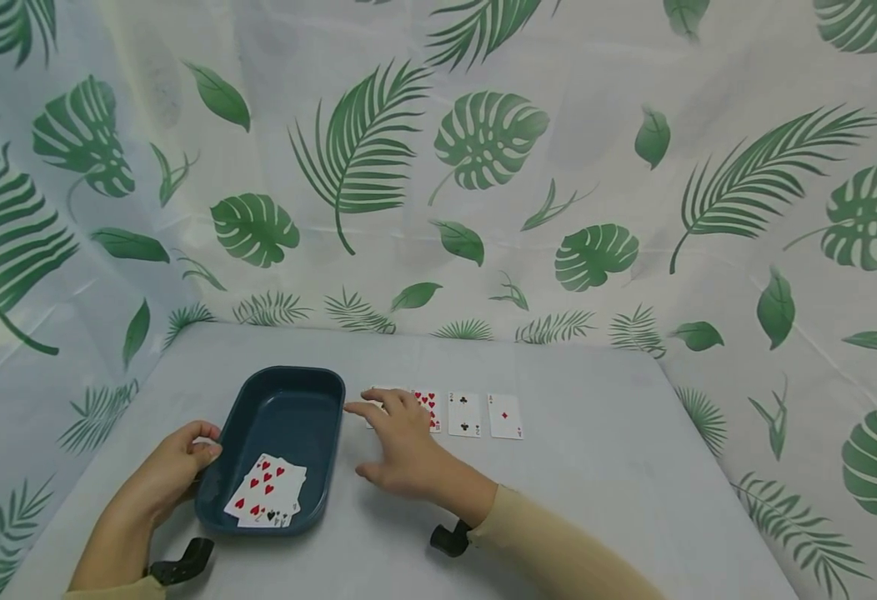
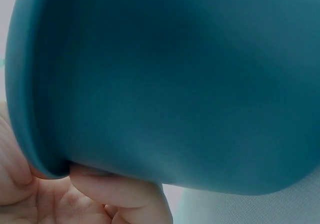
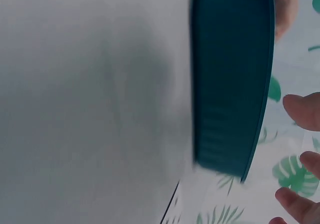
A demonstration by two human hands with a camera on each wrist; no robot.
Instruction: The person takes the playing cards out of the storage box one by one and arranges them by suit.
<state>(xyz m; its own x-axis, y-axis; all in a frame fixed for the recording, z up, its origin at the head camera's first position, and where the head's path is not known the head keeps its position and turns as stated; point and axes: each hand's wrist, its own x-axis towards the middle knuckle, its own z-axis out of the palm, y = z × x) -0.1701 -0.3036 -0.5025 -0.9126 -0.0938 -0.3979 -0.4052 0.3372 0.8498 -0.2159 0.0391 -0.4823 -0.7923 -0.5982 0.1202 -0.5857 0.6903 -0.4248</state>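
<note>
Left hand [image 1: 172, 467] pinches the left rim of a dark-blue tray [image 1: 288, 425], loose cards [image 1: 264, 490] inside at its near end, right hand [image 1: 404, 442] spread beside its opposite rim, partly hiding a row of face-up cards [image 1: 464, 414]

White sheeting [image 1: 498, 275] printed with green leaves [image 1: 652, 137] hangs along 3 sides of a pale table [image 1: 633, 467].

Table [image 1: 596, 492]: a flat, pale greyish-white top carried everything.
Tray [image 1: 288, 417]: a dark blue, round-cornered tray stood on the left.
Card row [image 1: 455, 414]: face-up playing cards lay right of it: ace of diamonds [image 1: 505, 427], two of clubs [image 1: 464, 415], a partly hidden hearts card [image 1: 428, 405], and a mostly hidden leftmost card [image 1: 383, 407].
</note>
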